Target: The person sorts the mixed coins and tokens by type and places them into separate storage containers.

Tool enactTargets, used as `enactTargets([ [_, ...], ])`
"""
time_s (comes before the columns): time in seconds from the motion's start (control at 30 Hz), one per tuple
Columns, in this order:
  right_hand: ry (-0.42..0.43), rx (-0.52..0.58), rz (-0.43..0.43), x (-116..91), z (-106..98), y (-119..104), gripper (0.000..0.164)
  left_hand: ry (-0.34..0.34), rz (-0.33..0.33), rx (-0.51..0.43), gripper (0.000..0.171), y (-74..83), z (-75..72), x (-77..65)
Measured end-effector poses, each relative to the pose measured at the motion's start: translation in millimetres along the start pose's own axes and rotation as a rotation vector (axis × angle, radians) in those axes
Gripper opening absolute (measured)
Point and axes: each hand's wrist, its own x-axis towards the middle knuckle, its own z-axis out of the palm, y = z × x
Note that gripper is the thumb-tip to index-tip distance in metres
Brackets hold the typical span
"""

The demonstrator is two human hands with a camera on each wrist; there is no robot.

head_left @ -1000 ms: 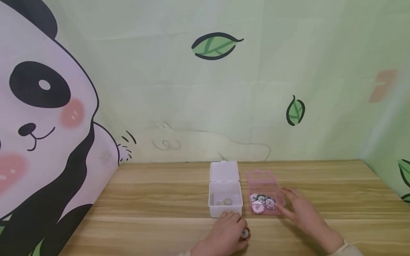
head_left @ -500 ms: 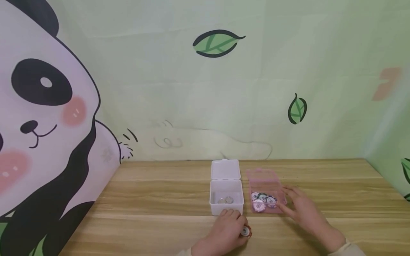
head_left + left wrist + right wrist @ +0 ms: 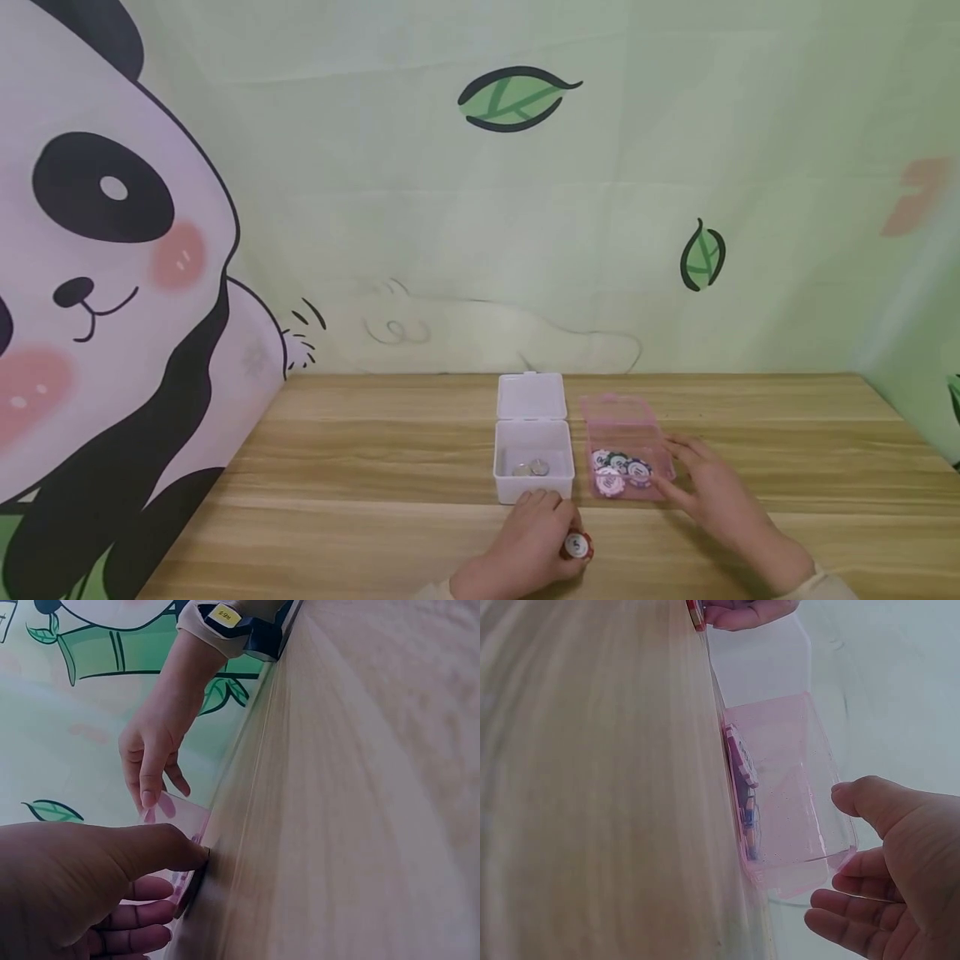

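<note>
While the left hand curls around a red-edged chip low in the centre of the head view, just in front of the open white box, the right hand lies with fingers loosely spread against the right wall of the pink box, gripping nothing. The two hands are apart. Coins lie in the white box and chips in the pink one, both on the wooden table below the panda backdrop.

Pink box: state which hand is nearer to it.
Right. The right hand lies against the right side of the pink box; the left hand, holding a red chip, sits in front of the white box.
</note>
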Motion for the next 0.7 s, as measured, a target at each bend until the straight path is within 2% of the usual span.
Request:
enactTargets([
  [0.13, 0.008, -0.006, -0.014, 0.5, -0.4, -0.5, 0.056, -0.029, -0.005, -0.016, 0.031, -1.0, -1.0, 0.5],
  [0.27, 0.017, -0.01, -0.027, 1.2, -0.4, -0.4, 0.054, -0.022, 0.014, -0.011, 0.03, -1.2, -3.0, 0.5],
  [0.43, 0.016, -0.008, -0.026, 0.9, -0.6, -0.5, 0.055, 0.01, 0.027, -0.01, 0.028, 1.2, -6.4, 0.1],
  [0.7, 0.039, -0.004, -0.052, -0.1, 0.2, 0.8, 0.053, 0.11, 0.087, 0.024, 0.026, 6.3, -13.2, 2.6],
])
